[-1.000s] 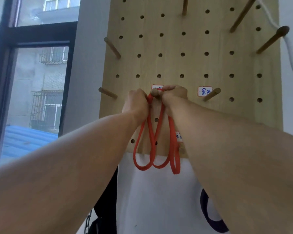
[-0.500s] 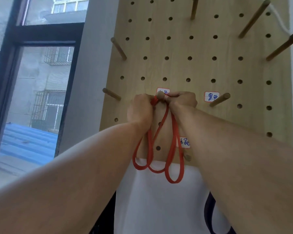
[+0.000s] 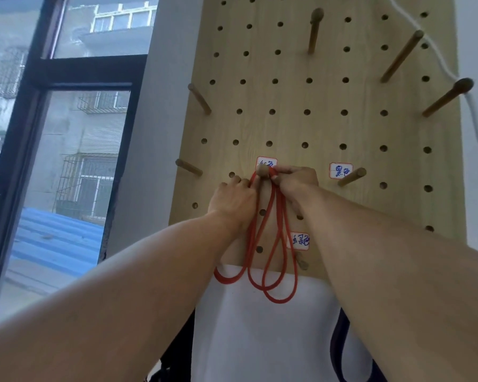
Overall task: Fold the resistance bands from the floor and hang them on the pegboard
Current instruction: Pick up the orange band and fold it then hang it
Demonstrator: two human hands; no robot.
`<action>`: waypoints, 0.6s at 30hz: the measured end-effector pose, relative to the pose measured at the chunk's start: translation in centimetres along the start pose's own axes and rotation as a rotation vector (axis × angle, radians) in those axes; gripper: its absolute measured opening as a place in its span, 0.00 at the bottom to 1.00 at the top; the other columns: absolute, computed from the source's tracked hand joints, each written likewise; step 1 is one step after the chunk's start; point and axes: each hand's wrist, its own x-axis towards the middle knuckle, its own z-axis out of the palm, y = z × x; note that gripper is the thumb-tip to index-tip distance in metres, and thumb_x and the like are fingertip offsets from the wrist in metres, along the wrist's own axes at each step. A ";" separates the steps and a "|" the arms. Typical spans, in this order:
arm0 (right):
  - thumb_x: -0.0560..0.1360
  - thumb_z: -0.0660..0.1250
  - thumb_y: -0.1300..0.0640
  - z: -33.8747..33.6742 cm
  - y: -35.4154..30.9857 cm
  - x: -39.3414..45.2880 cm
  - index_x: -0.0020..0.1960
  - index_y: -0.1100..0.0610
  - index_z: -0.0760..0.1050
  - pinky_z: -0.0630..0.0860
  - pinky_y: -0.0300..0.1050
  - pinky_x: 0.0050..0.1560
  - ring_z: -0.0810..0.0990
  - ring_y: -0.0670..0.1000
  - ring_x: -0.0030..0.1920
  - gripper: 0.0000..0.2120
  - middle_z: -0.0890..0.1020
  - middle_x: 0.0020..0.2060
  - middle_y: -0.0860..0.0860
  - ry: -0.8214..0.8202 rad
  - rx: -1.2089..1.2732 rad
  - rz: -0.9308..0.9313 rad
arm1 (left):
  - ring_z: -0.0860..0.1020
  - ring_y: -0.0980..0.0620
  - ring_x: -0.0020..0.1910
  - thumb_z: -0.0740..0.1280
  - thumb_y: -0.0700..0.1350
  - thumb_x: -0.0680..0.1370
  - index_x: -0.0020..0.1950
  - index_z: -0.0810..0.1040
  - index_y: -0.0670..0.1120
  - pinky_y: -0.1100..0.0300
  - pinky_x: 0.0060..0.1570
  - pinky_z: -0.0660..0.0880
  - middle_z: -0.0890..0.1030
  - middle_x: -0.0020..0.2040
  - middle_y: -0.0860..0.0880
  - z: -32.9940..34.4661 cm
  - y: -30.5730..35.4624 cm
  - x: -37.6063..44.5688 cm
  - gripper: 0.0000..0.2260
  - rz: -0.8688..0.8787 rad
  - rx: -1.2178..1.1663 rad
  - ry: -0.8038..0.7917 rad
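Observation:
A folded red resistance band (image 3: 271, 244) hangs in several loops over a wooden peg (image 3: 262, 170) at the middle of the wooden pegboard (image 3: 326, 125). My left hand (image 3: 233, 201) pinches the band's strands just left of that peg. My right hand (image 3: 295, 183) grips the strands on the peg's right side. The loops dangle below the board's bottom edge. A white label sits right above the peg.
More wooden pegs stick out: two at the left (image 3: 188, 167), one at the right by a label (image 3: 352, 176), others higher up (image 3: 447, 97). A white cord (image 3: 436, 62) runs down the right edge. A window (image 3: 53, 161) is at the left. A dark band (image 3: 340, 351) hangs lower right.
The band's top has come over the end of the peg, and both hands have slid down slightly beside it. The loops hang lower and more spread.

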 end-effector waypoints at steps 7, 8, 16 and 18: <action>0.82 0.65 0.64 -1.0 -0.4 -1.8 0.63 0.51 0.85 0.78 0.45 0.68 0.83 0.52 0.63 0.16 0.85 0.62 0.51 -0.047 -0.100 -0.070 | 0.63 0.41 0.75 0.62 0.50 0.80 0.82 0.54 0.45 0.45 0.70 0.64 0.65 0.76 0.43 -1.2 0.5 0.7 0.32 -0.038 -0.055 -0.171; 0.82 0.65 0.63 -1.3 -0.4 -2.1 0.63 0.51 0.85 0.77 0.44 0.67 0.82 0.51 0.63 0.15 0.85 0.61 0.50 -0.045 -0.101 -0.087 | 0.60 0.41 0.77 0.62 0.49 0.80 0.82 0.51 0.45 0.44 0.72 0.63 0.62 0.78 0.43 -1.0 0.3 0.5 0.34 -0.037 -0.093 -0.185; 0.81 0.65 0.61 -1.8 0.6 -6.2 0.66 0.47 0.83 0.74 0.30 0.44 0.83 0.45 0.50 0.18 0.86 0.57 0.46 0.011 -0.097 -0.180 | 0.53 0.43 0.81 0.64 0.60 0.79 0.83 0.44 0.49 0.42 0.79 0.55 0.53 0.83 0.46 0.5 -0.9 -6.0 0.41 0.008 -0.366 -0.056; 0.82 0.66 0.59 -1.7 0.9 -8.2 0.68 0.47 0.81 0.74 0.28 0.40 0.82 0.42 0.43 0.17 0.85 0.54 0.45 0.026 -0.128 -0.207 | 0.57 0.45 0.80 0.63 0.59 0.79 0.83 0.49 0.51 0.45 0.78 0.59 0.57 0.82 0.49 0.7 -1.0 -8.2 0.37 0.015 -0.477 -0.017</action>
